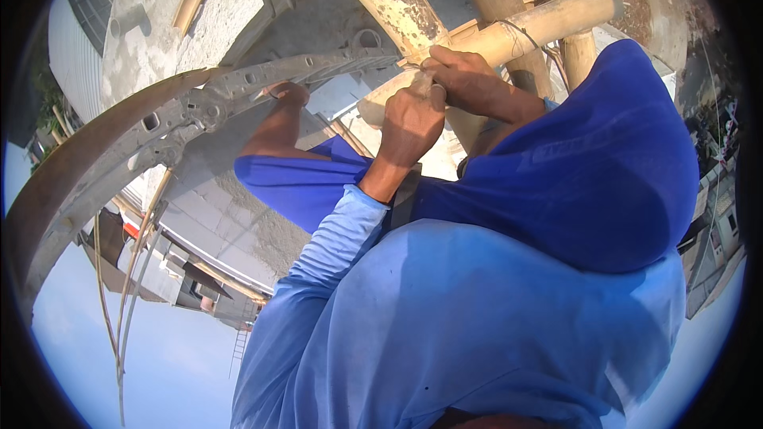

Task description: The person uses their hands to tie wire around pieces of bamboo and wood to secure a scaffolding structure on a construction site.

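1. Two hands bunched close, from my end: left hand (414, 115) and right hand (470, 83) both curled tight. Can't tell what's pinched between them.
2. My worry: a slipped grip could bash knuckles on the crossing pole (574, 18) beside the right hand. Balance could go too, with that foot (288, 94) perched by the curved metal beam (208, 109), left of the left hand.
3. Looks: mottled pole (389, 0) just beyond both hands, yellow with dark blotches; crossing pole's smoother, dark tie (520, 32) looped round it, right of the right hand.

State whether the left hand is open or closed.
Closed: the left hand is curled into a fist beside the right hand, any contents hidden.
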`<state>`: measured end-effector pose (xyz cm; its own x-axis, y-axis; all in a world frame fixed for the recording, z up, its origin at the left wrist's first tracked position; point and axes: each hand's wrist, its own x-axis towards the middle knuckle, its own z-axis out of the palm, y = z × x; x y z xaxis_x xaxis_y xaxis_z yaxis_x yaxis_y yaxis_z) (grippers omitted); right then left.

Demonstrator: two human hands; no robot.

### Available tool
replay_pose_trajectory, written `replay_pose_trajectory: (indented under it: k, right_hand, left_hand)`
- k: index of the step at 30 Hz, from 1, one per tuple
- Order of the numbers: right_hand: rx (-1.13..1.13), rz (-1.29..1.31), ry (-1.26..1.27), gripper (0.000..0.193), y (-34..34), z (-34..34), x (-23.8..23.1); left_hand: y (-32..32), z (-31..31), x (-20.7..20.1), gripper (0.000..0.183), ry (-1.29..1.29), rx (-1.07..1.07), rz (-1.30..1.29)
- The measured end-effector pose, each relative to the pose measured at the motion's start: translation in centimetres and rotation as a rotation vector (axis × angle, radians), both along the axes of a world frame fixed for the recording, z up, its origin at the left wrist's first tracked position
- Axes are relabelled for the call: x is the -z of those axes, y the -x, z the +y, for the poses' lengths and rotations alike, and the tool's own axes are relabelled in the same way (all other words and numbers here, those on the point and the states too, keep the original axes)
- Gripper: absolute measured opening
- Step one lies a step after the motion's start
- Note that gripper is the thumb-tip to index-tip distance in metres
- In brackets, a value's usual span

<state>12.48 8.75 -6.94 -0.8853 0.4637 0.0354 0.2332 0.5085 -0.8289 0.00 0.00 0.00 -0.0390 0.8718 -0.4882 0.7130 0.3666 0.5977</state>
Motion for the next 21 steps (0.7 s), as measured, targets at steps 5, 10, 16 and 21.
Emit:
replay_pose_trajectory:
  k: [5, 10, 16, 21]
  right_hand:
    - [0.026, 0.046, 0.027, 0.010, 0.7, -0.7, -0.1]
    - [0.022, 0.038, -0.008, 0.009, 0.5, -0.4, -0.1]
    - [0.037, -0.002, -0.046, 0.009, -0.1, -0.1, -0.3]
    - [-0.026, 0.006, -0.110, 0.010, -0.2, 0.1, -0.5]
  left_hand:
    - [1.9, 0.0, -1.2, 0.008, -0.299, -0.198, 0.110]
    - [6.0, 1.7, 4.4, 0.015, -0.322, 0.181, 0.005]
    - [5.7, 2.2, 6.2, 0.012, -0.092, 0.100, -0.109]
    - [5.3, 2.1, 6.1, 0.013, -0.091, 0.074, -0.042]
